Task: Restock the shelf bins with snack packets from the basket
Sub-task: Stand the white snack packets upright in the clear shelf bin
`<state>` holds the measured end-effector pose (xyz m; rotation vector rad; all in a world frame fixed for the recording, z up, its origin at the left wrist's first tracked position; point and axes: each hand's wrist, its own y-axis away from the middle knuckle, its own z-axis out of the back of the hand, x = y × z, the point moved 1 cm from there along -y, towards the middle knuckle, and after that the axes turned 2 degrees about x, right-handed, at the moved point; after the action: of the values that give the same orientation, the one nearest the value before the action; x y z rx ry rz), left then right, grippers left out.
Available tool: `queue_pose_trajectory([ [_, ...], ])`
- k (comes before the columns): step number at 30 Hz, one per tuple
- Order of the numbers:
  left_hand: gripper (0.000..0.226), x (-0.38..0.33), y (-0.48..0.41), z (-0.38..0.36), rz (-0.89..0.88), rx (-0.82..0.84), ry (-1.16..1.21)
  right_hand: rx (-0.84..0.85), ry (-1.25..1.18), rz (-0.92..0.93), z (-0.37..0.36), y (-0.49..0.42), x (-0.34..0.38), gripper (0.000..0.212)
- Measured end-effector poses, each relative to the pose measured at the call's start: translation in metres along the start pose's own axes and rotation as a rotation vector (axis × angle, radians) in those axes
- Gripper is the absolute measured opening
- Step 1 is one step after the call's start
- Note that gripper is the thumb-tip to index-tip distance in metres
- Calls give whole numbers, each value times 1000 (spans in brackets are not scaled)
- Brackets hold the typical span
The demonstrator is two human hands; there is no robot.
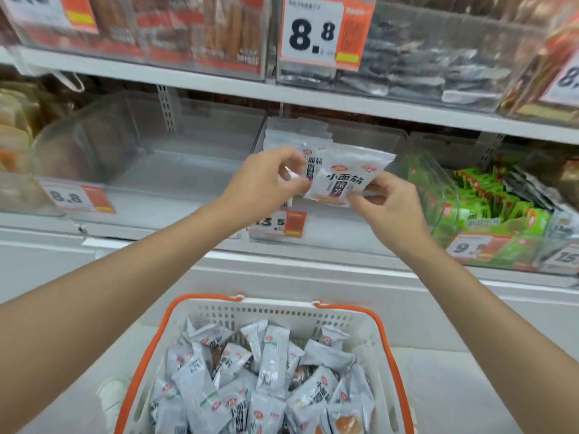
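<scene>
Stocking shelf (313, 98): clear bin (388, 142) at centre, white basket (282, 311) with orange rim below, heaped with packets. Left hand (266, 183), right hand (388, 205) each pinch white snack packet (347, 177), black lettering, raised before bin.

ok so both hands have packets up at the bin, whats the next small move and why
Probably ease the white packets forward into the clear bin behind them and stand them against the row already there. Both the left hand and right hand pinch them just in front of it.
</scene>
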<state>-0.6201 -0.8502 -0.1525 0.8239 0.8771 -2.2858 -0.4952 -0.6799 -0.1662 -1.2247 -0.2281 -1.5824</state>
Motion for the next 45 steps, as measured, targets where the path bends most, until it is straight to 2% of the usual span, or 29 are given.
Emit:
queue_pose_trajectory([
  [2, 12, 4, -27, 2, 4, -15, -93, 11, 99, -39, -1, -20, -9, 21],
  [5, 16, 16, -67, 1, 12, 46, -220, 107, 210, -220, -17, -51, -38, 17],
  [9, 25, 34, -118, -9, 82, 189, -325, 222, 234, -443, -46, -98, -82, 13],
  [12, 25, 42, -144, -19, 134, 273, -383, 208, 170, -553, -62, -126, -99, 14],
  [14, 26, 46, -152, -23, 134, 279, -440, 202, 133, -612, -73, -138, -105, 24],
  [18, 29, 52, -155, -25, 101, 240, -480, 344, 274, -589, -90, -143, -113, 76],
  [19, 28, 53, -154, -26, 95, 231, -475, 368, 303, -571, -93, -144, -115, 81],
  [21, 28, 55, -152, -26, 83, 218, -470, 367, 335, -540, -96, -144, -114, 75],
  [24, 28, 59, -152, -27, 88, 212, -463, 371, 330, -539, -99, -145, -108, 55],
  [28, 29, 56, -151, -26, 104, 220, -449, 375, 265, -549, -95, -139, -98, 43],
  [31, 28, 53, -145, -22, 117, 255, -421, 435, 284, -570, -81, -126, -81, 30],
  [33, 21, 48, -137, -19, 116, 255, -384, 458, 323, -580, -67, -113, -64, 37],
  [34, 20, 44, -130, -18, 110, 246, -372, 442, 340, -558, -60, -106, -57, 38],
  [36, 27, 34, -115, -17, 84, 201, -384, 346, 357, -446, -53, -92, -46, 21],
  [38, 23, 17, -93, -18, -8, 87, -420, 142, 380, -245, -49, -74, -39, 29],
  [40, 7, -2, -63, -19, -73, -55, -399, -16, 387, 30, -47, -51, -30, 24],
  [42, 2, -18, -28, -22, -60, -138, -337, -68, 379, 197, -47, -23, -13, 13],
  [45, 8, -23, 24, -29, 47, -96, -230, -8, 341, 232, -54, 18, -7, 11],
])
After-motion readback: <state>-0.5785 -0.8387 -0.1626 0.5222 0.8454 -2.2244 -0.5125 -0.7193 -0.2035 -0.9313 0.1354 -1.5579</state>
